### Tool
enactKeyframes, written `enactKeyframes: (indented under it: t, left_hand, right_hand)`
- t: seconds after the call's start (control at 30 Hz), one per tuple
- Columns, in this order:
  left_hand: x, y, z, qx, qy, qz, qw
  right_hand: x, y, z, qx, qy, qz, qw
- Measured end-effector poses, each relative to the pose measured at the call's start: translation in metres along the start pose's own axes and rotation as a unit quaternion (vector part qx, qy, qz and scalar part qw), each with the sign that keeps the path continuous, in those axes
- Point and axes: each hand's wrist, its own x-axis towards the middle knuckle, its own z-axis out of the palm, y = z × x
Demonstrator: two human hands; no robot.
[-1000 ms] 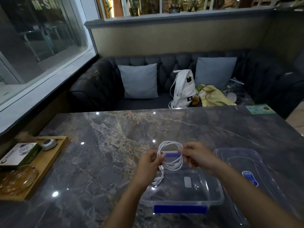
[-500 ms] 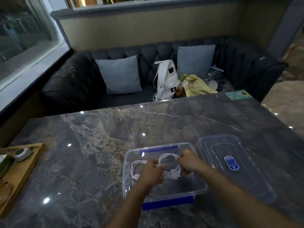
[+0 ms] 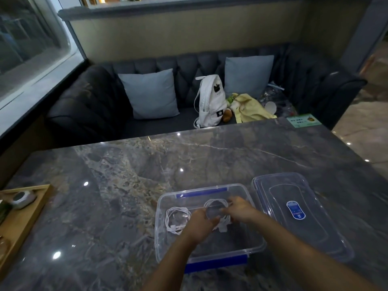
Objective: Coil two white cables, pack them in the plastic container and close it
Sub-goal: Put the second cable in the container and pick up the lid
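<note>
White cable (image 3: pixel 215 200), small round coil, grip of left hand (image 3: pixel 201 222) and right hand (image 3: pixel 241 211) pinching it

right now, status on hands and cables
Left hand and right hand both grip the second coiled cable, low inside the plastic container. First coiled cable lies at its left end. Lid off beside it, nothing blocking.

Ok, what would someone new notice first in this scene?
Probably the left hand and right hand, together holding a coiled white cable inside the clear plastic container on the table. Another coil lies at its left end; the lid lies just right of it. Behind, a white backpack stands out on the dark sofa.
</note>
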Motion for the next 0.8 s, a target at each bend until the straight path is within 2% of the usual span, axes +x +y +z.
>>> enactKeyframes:
  t: [0.2,0.43,0.63,0.8]
  left_hand:
    - [-0.003,0.000,-0.003,0.040,-0.025,0.015,0.999]
    - [0.008,0.013,-0.008,0.146,0.044,0.033,0.988]
    - [0.017,0.057,0.007,0.141,0.091,0.091,0.982]
    - [0.023,0.095,0.052,0.111,0.062,0.134,0.983]
  right_hand:
    - [0.001,-0.005,0.000,-0.068,0.002,-0.022,0.997]
    - [-0.016,-0.019,-0.022,-0.118,0.023,-0.088,0.989]
    - [-0.035,-0.017,-0.067,-0.126,0.079,-0.124,0.981]
    - [-0.040,0.016,-0.108,-0.079,0.150,-0.122,0.978]
